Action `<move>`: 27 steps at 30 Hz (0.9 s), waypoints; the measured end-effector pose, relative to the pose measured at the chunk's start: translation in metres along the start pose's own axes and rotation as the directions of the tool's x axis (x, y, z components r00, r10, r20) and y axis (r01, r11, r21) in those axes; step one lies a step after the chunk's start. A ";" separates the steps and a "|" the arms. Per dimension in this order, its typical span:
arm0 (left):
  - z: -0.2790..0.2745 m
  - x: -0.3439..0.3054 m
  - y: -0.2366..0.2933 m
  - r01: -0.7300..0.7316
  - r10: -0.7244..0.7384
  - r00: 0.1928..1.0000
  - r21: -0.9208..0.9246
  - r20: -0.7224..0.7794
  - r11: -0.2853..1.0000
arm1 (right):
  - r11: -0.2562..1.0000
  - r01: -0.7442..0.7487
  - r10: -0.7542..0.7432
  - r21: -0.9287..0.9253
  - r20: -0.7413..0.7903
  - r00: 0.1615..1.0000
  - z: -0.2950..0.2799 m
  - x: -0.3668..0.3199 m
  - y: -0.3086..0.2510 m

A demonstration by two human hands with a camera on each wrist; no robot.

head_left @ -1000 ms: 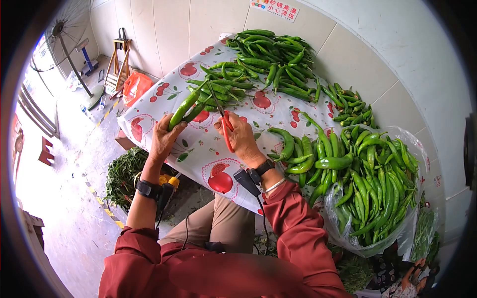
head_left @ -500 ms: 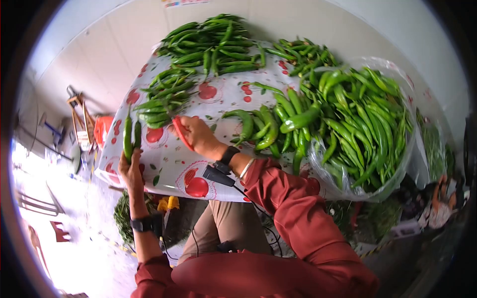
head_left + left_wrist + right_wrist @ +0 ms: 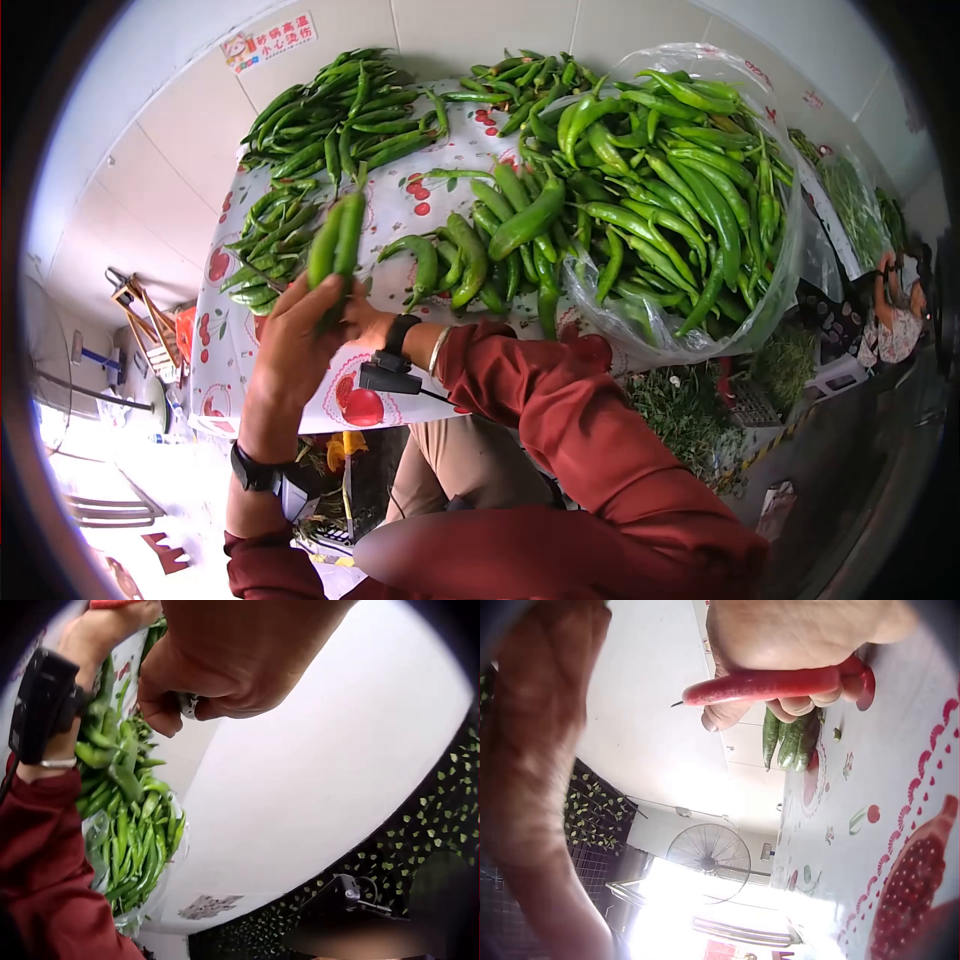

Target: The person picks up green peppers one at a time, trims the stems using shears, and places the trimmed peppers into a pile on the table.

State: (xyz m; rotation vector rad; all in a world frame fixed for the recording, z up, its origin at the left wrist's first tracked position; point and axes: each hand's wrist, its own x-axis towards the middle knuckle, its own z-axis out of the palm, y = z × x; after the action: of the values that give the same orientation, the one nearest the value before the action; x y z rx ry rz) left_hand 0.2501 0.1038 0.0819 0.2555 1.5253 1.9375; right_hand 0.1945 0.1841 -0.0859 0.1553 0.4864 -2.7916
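Observation:
Long green chili peppers [image 3: 338, 240], at least two, stand nearly upright in my left hand [image 3: 293, 340], which grips their lower ends over the left part of the table. Behind it, partly covered in the head view, is my right hand [image 3: 372, 325]. Red-handled scissors [image 3: 765, 684] lie in the right hand's grip, best seen in the right wrist view; their blades are mostly hidden. A small row of peppers [image 3: 268, 240] lies just beyond the left hand. Larger loose peppers [image 3: 465, 260] are spread right of the held ones. A ring [image 3: 187, 706] shows on a left finger.
The table has a fruit-print cloth [image 3: 215, 385]. A bigger pepper pile [image 3: 330, 115] lies at the back left, another [image 3: 520, 75] at the back. At the right, a clear plastic bag [image 3: 735, 340] brims with peppers. Wall tiles border the far side.
The left hand has carried its peppers from the table's left edge in toward the right hand, which is now partly behind it. The head view has swung to the right.

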 end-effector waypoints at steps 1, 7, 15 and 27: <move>0.010 0.008 -0.001 0.023 -0.022 0.998 -0.007 0.062 1.000 | 0.995 -0.063 0.064 0.076 -0.015 0.998 -0.005 0.004 0.002; 0.082 0.060 -0.003 -0.050 0.042 0.949 0.018 0.312 0.999 | 0.970 0.098 -0.070 -0.222 0.129 0.989 0.000 -0.001 0.011; 0.141 0.084 -0.022 -0.403 0.143 0.814 0.370 0.563 0.837 | 0.953 0.143 -0.110 -0.266 0.136 0.985 0.002 -0.005 0.009; 0.110 0.052 -0.024 -0.526 0.289 0.785 0.342 0.548 0.779 | 0.848 0.381 -0.340 -0.368 0.173 0.924 0.012 0.004 0.014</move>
State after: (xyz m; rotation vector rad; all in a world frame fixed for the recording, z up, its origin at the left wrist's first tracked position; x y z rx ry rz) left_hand 0.2769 0.2250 0.0808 1.2991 1.6710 1.5806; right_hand 0.1945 0.1660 -0.0793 -0.1897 1.1478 -2.9571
